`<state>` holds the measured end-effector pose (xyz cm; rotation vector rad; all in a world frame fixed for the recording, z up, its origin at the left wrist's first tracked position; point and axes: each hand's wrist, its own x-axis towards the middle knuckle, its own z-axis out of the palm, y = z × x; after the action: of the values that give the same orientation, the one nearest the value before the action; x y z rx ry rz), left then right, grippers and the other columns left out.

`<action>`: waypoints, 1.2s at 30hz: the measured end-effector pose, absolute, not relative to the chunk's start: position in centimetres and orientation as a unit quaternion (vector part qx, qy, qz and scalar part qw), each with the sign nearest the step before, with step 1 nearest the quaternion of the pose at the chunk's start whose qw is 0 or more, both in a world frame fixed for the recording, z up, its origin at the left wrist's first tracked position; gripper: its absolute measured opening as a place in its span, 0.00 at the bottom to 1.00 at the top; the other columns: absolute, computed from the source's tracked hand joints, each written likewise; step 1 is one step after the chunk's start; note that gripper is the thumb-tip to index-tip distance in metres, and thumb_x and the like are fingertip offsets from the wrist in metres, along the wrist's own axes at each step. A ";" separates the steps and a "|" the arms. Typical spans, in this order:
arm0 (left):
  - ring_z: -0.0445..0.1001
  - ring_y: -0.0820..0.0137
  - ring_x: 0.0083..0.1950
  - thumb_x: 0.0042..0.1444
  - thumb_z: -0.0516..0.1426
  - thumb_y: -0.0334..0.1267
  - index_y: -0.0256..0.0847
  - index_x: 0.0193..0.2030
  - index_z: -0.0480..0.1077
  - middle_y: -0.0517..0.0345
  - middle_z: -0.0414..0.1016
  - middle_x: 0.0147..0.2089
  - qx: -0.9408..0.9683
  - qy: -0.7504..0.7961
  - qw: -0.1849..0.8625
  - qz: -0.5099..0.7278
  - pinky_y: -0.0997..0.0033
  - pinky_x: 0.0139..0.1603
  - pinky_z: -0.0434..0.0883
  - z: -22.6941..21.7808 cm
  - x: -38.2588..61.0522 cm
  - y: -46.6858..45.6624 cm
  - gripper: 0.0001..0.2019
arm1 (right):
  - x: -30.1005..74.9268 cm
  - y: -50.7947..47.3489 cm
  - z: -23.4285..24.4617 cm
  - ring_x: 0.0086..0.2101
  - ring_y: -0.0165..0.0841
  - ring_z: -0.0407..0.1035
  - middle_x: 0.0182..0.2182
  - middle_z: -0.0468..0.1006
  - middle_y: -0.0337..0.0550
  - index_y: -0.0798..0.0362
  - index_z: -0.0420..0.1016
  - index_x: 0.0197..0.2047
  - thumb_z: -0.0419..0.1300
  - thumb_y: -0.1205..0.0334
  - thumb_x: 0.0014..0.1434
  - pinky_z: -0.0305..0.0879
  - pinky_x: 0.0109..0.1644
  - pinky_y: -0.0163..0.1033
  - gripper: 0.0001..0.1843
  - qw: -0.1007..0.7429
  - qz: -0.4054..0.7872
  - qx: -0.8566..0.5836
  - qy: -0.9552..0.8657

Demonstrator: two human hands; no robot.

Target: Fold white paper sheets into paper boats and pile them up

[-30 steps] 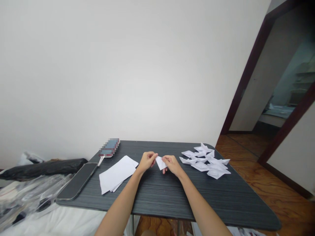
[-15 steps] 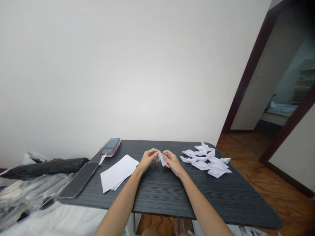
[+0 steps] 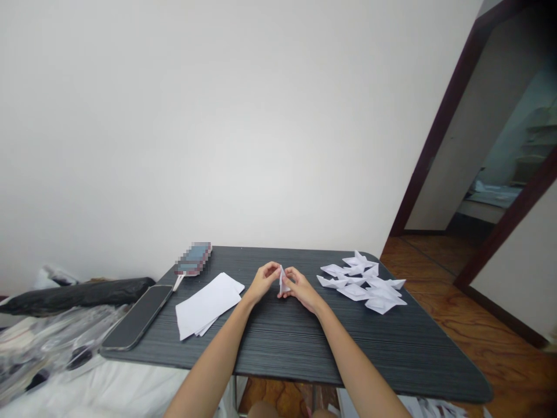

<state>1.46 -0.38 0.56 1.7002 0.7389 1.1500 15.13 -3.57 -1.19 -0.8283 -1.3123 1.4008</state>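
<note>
A small folded piece of white paper (image 3: 282, 280) stands upright between my two hands above the dark table (image 3: 304, 342). My left hand (image 3: 263, 281) pinches its left side with closed fingers. On the other side my right hand (image 3: 299, 288) grips it, fingers curled. A loose stack of flat white sheets (image 3: 206, 305) lies to the left of my hands. To the right sits a heap of several finished folded paper boats (image 3: 365, 282).
A dark phone (image 3: 137, 317) lies face up near the table's left edge, a blurred small box (image 3: 194, 259) behind it. A black bundle (image 3: 73, 294) and clear plastic lie on the white bed at left. A doorway and wooden floor (image 3: 491, 348) are to the right.
My hands have drawn closer together and the folded paper has turned from a flat triangle to a narrow upright shape squeezed between my fingers.
</note>
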 end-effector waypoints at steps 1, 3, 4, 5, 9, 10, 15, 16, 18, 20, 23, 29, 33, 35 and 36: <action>0.63 0.76 0.31 0.48 0.52 0.45 0.34 0.31 0.63 0.60 0.64 0.28 0.696 0.295 0.462 0.463 0.76 0.35 0.61 0.5 1.5 -0.5 0.13 | 15.1 -3.7 -1.1 0.23 0.25 0.67 0.31 0.65 0.37 0.51 0.59 0.34 0.56 0.51 0.47 0.64 0.25 0.32 0.15 0.501 0.589 -0.332 -0.540; 0.61 0.77 0.29 0.49 0.51 0.45 0.35 0.30 0.62 0.61 0.62 0.27 0.705 0.293 0.461 0.452 0.78 0.31 0.60 0.5 1.6 -0.6 0.13 | 15.0 -3.8 -1.0 0.28 0.27 0.67 0.31 0.65 0.37 0.51 0.60 0.33 0.56 0.53 0.47 0.65 0.32 0.35 0.13 0.509 0.602 -0.305 -0.535; 0.60 0.78 0.28 0.49 0.51 0.45 0.35 0.30 0.61 0.62 0.61 0.26 0.708 0.296 0.458 0.449 0.79 0.29 0.60 0.4 1.6 -0.7 0.13 | 15.0 -3.8 -1.0 0.30 0.27 0.66 0.31 0.66 0.37 0.51 0.61 0.33 0.56 0.54 0.47 0.65 0.35 0.37 0.12 0.515 0.607 -0.291 -0.530; 0.59 0.78 0.27 0.50 0.51 0.45 0.35 0.30 0.61 0.62 0.60 0.26 0.711 0.301 0.452 0.447 0.79 0.28 0.59 0.4 1.6 -0.8 0.13 | 14.9 -3.8 -1.0 0.31 0.27 0.66 0.31 0.66 0.37 0.51 0.61 0.33 0.56 0.55 0.48 0.65 0.36 0.37 0.12 0.522 0.611 -0.279 -0.525; 0.58 0.78 0.28 0.48 0.52 0.45 0.35 0.29 0.64 0.60 0.59 0.29 0.741 0.318 0.375 0.457 0.79 0.29 0.58 0.7 1.6 -1.0 0.12 | 15.0 -3.6 -1.0 0.32 0.28 0.65 0.32 0.67 0.37 0.48 0.60 0.38 0.58 0.57 0.47 0.64 0.36 0.37 0.15 0.535 0.622 -0.261 -0.508; 0.58 0.77 0.29 0.47 0.53 0.45 0.35 0.29 0.64 0.60 0.59 0.30 0.744 0.322 0.361 0.460 0.78 0.29 0.58 0.8 1.5 -1.0 0.13 | 15.1 -3.6 -0.9 0.32 0.28 0.65 0.33 0.67 0.37 0.48 0.61 0.38 0.59 0.57 0.46 0.63 0.36 0.36 0.16 0.536 0.622 -0.263 -0.507; 0.60 0.78 0.26 0.48 0.52 0.46 0.34 0.30 0.63 0.61 0.60 0.25 0.698 0.311 0.461 0.450 0.79 0.26 0.58 0.9 1.4 -1.0 0.14 | 15.6 -3.6 -0.6 0.26 0.26 0.64 0.29 0.68 0.38 0.51 0.63 0.37 0.58 0.55 0.46 0.61 0.28 0.32 0.15 0.529 0.626 -0.266 -0.507; 0.60 0.78 0.25 0.48 0.53 0.46 0.34 0.30 0.62 0.62 0.61 0.25 0.688 0.305 0.484 0.446 0.79 0.26 0.58 0.9 1.3 -0.9 0.14 | 15.7 -3.6 -0.6 0.23 0.24 0.63 0.27 0.67 0.37 0.51 0.63 0.36 0.57 0.55 0.47 0.59 0.25 0.30 0.14 0.527 0.627 -0.265 -0.510; 0.61 0.78 0.25 0.46 0.54 0.46 0.33 0.29 0.63 0.62 0.62 0.24 0.680 0.298 0.507 0.438 0.79 0.26 0.58 0.8 1.3 -0.9 0.14 | 15.8 -3.6 -0.6 0.17 0.21 0.59 0.27 0.67 0.36 0.51 0.63 0.35 0.58 0.55 0.46 0.55 0.19 0.29 0.14 0.524 0.619 -0.272 -0.518; 0.61 0.78 0.25 0.45 0.55 0.46 0.33 0.29 0.63 0.61 0.64 0.25 0.677 0.298 0.517 0.430 0.79 0.26 0.58 0.7 1.3 -0.9 0.15 | 15.8 -3.5 -0.7 0.14 0.18 0.57 0.30 0.67 0.37 0.51 0.62 0.35 0.59 0.55 0.45 0.50 0.16 0.28 0.15 0.520 0.605 -0.290 -0.528; 0.63 0.78 0.25 0.46 0.54 0.47 0.33 0.31 0.63 0.59 0.66 0.26 0.675 0.302 0.528 0.417 0.79 0.26 0.59 0.5 1.2 -0.6 0.16 | 16.1 -3.2 -0.9 0.11 0.16 0.51 0.31 0.68 0.37 0.51 0.62 0.36 0.59 0.53 0.44 0.42 0.12 0.27 0.17 0.502 0.579 -0.327 -0.553; 0.63 0.76 0.25 0.48 0.53 0.41 0.34 0.35 0.64 0.60 0.65 0.25 0.776 0.352 0.373 0.367 0.77 0.27 0.60 -1.1 0.8 0.2 0.12 | 16.8 -2.4 -2.0 0.17 0.23 0.57 0.19 0.67 0.35 0.55 0.67 0.32 0.59 0.58 0.43 0.49 0.19 0.29 0.13 0.461 0.387 -0.464 -0.650; 0.63 0.70 0.37 0.49 0.51 0.34 0.39 0.38 0.66 0.55 0.64 0.37 0.869 0.355 0.179 0.293 0.69 0.39 0.60 -1.7 0.7 -0.1 0.09 | 16.6 -2.4 -2.7 0.22 0.27 0.60 0.20 0.67 0.35 0.52 0.68 0.31 0.56 0.62 0.45 0.51 0.26 0.32 0.07 0.389 0.183 -0.552 -0.714; 0.61 0.67 0.43 0.51 0.50 0.34 0.41 0.39 0.67 0.53 0.63 0.42 0.894 0.341 0.139 0.254 0.65 0.44 0.58 -1.5 0.6 -0.3 0.09 | 16.3 -2.4 -2.9 0.26 0.28 0.61 0.24 0.66 0.37 0.51 0.68 0.30 0.54 0.62 0.48 0.52 0.29 0.33 0.05 0.365 0.121 -0.557 -0.736; 0.60 0.66 0.45 0.50 0.51 0.36 0.41 0.41 0.66 0.53 0.62 0.43 0.905 0.329 0.137 0.233 0.64 0.45 0.58 -1.4 0.5 -0.3 0.11 | 16.1 -2.3 -2.9 0.28 0.28 0.61 0.26 0.65 0.37 0.51 0.68 0.30 0.53 0.62 0.49 0.52 0.31 0.33 0.05 0.357 0.102 -0.555 -0.745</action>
<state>0.53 -0.31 -1.40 2.6181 0.9529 0.6755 16.14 -2.33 -2.92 -1.4329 -1.9228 0.2644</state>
